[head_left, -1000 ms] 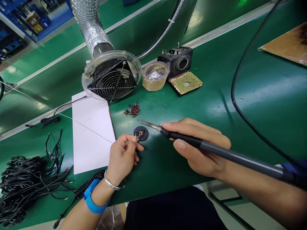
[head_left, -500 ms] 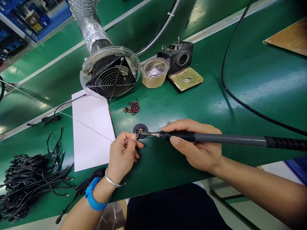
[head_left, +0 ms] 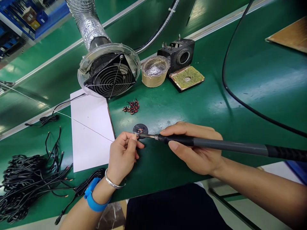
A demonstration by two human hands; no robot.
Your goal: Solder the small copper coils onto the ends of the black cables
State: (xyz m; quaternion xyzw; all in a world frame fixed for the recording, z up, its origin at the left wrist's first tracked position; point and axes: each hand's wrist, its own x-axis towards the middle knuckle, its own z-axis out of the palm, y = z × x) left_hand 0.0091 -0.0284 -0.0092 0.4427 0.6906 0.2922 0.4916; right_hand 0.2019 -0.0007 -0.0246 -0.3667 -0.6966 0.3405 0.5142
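Note:
My right hand [head_left: 192, 148] grips a long dark soldering iron [head_left: 216, 145], its metal tip pointing left and touching just beside a small black disc [head_left: 140, 129] that carries a tiny wound coil. My left hand [head_left: 123, 156] is closed in a pinch at the disc's near edge, holding a thin solder wire [head_left: 72, 118] that runs off across the white sheet to the far left. The iron's tip meets the pinched fingertips. A blue strap and a silver bangle sit on my left wrist.
A fume-extractor fan [head_left: 109, 75] on a foil duct stands behind. Beside it are a tape ring holding solder dross [head_left: 154, 72], a black iron stand with a yellow sponge [head_left: 188, 78], and a pile of small coils [head_left: 131, 107]. A white sheet [head_left: 90, 134] and bundled black cables [head_left: 26, 183] lie left.
The soldering iron swung down and left, from hovering above the disc to touching its tip at the disc's near edge by my left fingertips. My left hand stayed put.

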